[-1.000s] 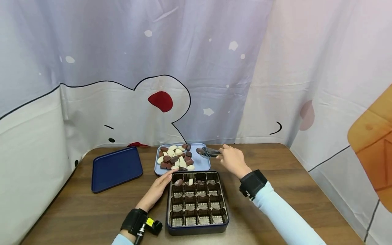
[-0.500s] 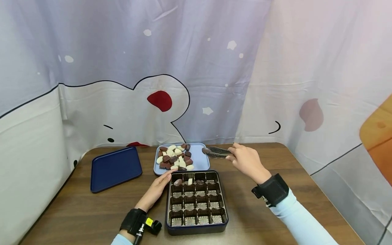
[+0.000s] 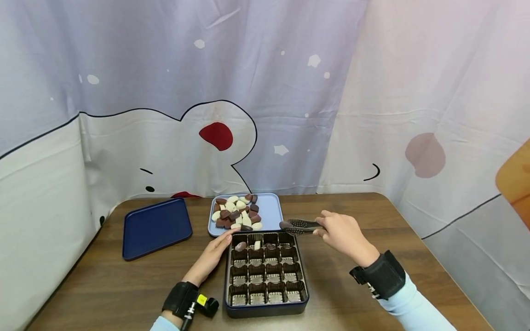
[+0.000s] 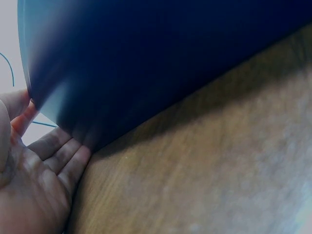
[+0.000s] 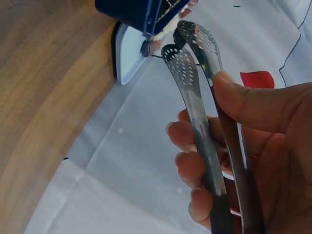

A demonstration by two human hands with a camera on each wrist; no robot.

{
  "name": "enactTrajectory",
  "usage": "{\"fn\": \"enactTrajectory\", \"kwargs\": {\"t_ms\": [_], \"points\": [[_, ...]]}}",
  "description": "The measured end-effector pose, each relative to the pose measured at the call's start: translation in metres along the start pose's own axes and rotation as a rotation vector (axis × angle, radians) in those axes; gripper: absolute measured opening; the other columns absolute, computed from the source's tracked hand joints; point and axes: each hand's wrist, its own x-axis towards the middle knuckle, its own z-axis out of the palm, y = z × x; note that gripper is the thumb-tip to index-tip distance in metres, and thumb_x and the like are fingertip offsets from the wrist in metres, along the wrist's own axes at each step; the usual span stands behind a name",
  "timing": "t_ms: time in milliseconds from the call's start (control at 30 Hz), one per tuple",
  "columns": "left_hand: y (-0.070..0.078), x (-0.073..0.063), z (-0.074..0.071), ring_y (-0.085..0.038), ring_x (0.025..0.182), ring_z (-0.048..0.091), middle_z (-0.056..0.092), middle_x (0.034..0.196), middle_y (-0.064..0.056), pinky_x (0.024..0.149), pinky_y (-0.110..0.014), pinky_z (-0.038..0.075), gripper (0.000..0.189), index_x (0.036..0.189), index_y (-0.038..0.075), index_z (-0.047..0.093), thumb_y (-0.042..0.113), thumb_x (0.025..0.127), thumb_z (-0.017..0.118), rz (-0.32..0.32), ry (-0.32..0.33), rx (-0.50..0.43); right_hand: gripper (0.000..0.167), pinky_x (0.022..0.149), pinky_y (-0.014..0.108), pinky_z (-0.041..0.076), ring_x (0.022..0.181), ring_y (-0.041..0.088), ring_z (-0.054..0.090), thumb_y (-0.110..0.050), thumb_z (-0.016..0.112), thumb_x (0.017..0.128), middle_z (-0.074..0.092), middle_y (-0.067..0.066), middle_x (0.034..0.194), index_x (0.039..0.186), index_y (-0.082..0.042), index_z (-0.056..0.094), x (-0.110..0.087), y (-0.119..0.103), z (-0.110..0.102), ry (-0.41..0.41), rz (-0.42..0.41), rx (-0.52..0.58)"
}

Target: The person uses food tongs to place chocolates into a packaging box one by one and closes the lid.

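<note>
My right hand [image 3: 341, 233] grips metal tongs [image 3: 305, 225] with perforated ends, thumb on one arm and fingers round the other. A dark chocolate [image 3: 285, 225] sits between the tong tips, above the far right corner of a dark blue box [image 3: 267, 310]. The box has a brown divided insert. In its far row lie a brown oval chocolate [image 3: 240, 246], a white one [image 3: 257, 245] and a dark one [image 3: 271, 246]. My left hand [image 3: 211, 257] rests against the box's far left side; the left wrist view shows its fairly straight fingers [image 4: 58, 151] on the wall.
Behind the box stands a light blue tray [image 3: 271, 209] heaped with white and brown chocolates [image 3: 236, 212]. A dark blue tray [image 3: 157, 228] lies to the left on the wooden table [image 3: 103, 289]. A printed curtain [image 3: 290, 92] hangs behind the table's far edge.
My right hand has moved right and nearer, carrying the tongs and dark chocolate from over the light blue tray to the box's far right corner. My left hand stays at the box.
</note>
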Motion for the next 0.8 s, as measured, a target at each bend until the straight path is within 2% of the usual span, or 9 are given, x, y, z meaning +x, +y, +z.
{"fn": "enactTrajectory", "kwargs": {"t_ms": [200, 367, 567, 800], "points": [[-0.0004, -0.0002, -0.0005, -0.037, 0.160, 0.020, 0.034, 0.169, -0.014, 0.128, -0.065, 0.012, 0.048, 0.158, 0.013, 0.045, 0.032, 0.114, 0.038, 0.003, -0.005, -0.010, 0.012, 0.050, 0.030, 0.044, 0.062, 0.013, 0.059, -0.023, 0.083, 0.086, 0.054, -0.004, 0.079, 0.092, -0.014, 0.078, -0.0055, 0.0040, -0.0009, 0.004, -0.020, 0.013], [-0.0005, -0.0007, -0.0004, -0.038, 0.159, 0.021, 0.034, 0.169, -0.014, 0.128, -0.065, 0.013, 0.048, 0.158, 0.014, 0.046, 0.033, 0.114, 0.038, -0.001, 0.004, -0.006, 0.012, 0.051, 0.030, 0.043, 0.061, 0.011, 0.057, -0.025, 0.082, 0.087, 0.053, -0.005, 0.079, 0.090, -0.015, 0.077, -0.0070, 0.0049, -0.0030, -0.022, -0.025, 0.036], [0.0003, -0.0008, -0.0002, -0.038, 0.159, 0.020, 0.033, 0.169, -0.014, 0.128, -0.066, 0.013, 0.049, 0.158, 0.014, 0.045, 0.034, 0.114, 0.037, -0.009, 0.002, 0.002, 0.019, 0.055, 0.034, 0.049, 0.066, 0.015, 0.063, -0.025, 0.081, 0.088, 0.060, -0.002, 0.085, 0.101, -0.011, 0.081, -0.0079, 0.0054, -0.0028, -0.080, -0.025, 0.061], [0.0011, -0.0001, -0.0003, -0.038, 0.159, 0.020, 0.033, 0.169, -0.014, 0.128, -0.065, 0.013, 0.049, 0.158, 0.014, 0.045, 0.034, 0.114, 0.038, -0.007, -0.001, 0.003, 0.026, 0.056, 0.035, 0.050, 0.066, 0.013, 0.060, -0.026, 0.079, 0.089, 0.056, -0.003, 0.084, 0.107, -0.007, 0.081, -0.0086, 0.0079, -0.0020, -0.094, -0.019, 0.081]]}}
